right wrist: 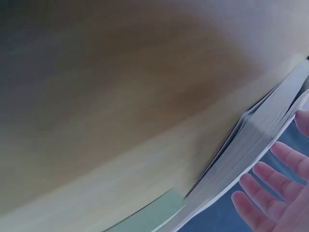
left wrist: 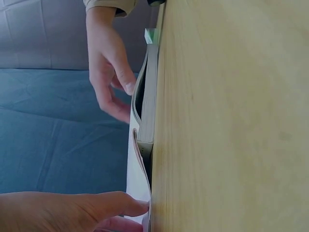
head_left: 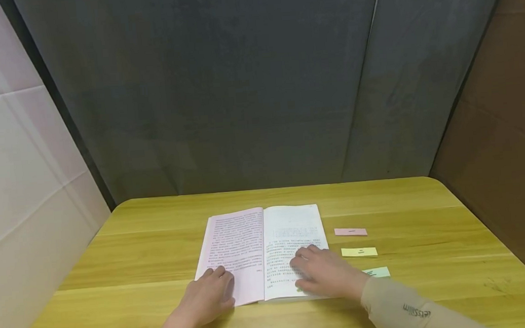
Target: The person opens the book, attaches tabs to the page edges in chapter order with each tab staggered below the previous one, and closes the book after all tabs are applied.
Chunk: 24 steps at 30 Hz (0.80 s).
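A thick paperback book (head_left: 290, 220) lies open on the wooden table, its left page (head_left: 244, 236) pinkish and its right one white, both printed. My left hand (head_left: 207, 296) rests on the lower outer corner of the left page. In the left wrist view its thumb (left wrist: 128, 204) lies along the page edge. Over the lower part of the right page is my right hand (head_left: 326, 273), fingers spread and slightly bent. The right wrist view shows its fingers (right wrist: 270, 203) alongside the page block (right wrist: 256, 133).
Right of the book lie three paper strips with dark marks: a pink strip (head_left: 343, 232), a yellow strip (head_left: 359, 252) and a green strip (head_left: 380, 272), partly hidden by my right wrist. A dark curtain (head_left: 221, 95) hangs behind the table (head_left: 137, 264).
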Each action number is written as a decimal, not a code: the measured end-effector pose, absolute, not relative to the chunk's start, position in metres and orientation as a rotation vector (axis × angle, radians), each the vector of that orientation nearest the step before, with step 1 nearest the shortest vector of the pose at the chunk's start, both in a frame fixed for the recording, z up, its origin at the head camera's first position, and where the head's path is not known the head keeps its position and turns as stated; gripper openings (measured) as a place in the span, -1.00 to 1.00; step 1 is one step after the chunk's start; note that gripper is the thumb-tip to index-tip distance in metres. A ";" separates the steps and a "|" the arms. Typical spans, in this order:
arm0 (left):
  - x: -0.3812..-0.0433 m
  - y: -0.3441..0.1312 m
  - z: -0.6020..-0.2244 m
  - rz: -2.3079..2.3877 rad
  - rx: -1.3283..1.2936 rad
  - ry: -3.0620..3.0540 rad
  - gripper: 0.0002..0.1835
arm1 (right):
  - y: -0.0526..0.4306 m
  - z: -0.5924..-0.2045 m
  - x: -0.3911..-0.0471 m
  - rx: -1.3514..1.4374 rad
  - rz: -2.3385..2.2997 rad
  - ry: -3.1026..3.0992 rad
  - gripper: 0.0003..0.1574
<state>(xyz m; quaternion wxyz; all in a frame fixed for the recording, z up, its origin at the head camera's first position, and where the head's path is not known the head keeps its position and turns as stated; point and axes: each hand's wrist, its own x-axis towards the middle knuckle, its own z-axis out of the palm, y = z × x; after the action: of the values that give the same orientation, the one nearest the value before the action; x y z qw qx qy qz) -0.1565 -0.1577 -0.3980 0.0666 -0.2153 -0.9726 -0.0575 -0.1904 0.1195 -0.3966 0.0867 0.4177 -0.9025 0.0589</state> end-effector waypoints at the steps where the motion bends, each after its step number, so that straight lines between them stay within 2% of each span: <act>1: -0.156 -0.158 -0.398 -0.173 -0.651 -2.931 -0.72 | 0.123 -0.397 -0.191 1.232 0.172 -2.693 -0.63; 13: -0.154 -0.158 -0.396 -0.135 -0.664 -2.947 -0.71 | 0.163 -0.389 -0.193 1.070 0.184 -2.745 -0.62; 24: -0.158 -0.151 -0.388 -0.070 -0.730 -2.831 -0.80 | 0.197 -0.384 -0.199 0.995 0.239 -2.696 -0.65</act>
<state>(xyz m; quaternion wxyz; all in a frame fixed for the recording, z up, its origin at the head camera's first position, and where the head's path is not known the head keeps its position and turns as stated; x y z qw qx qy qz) -0.1575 -0.1511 -0.3881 0.1084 -0.2481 -0.9623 -0.0237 -0.1994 0.1969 -0.3843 0.1286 0.3421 -0.9272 0.0821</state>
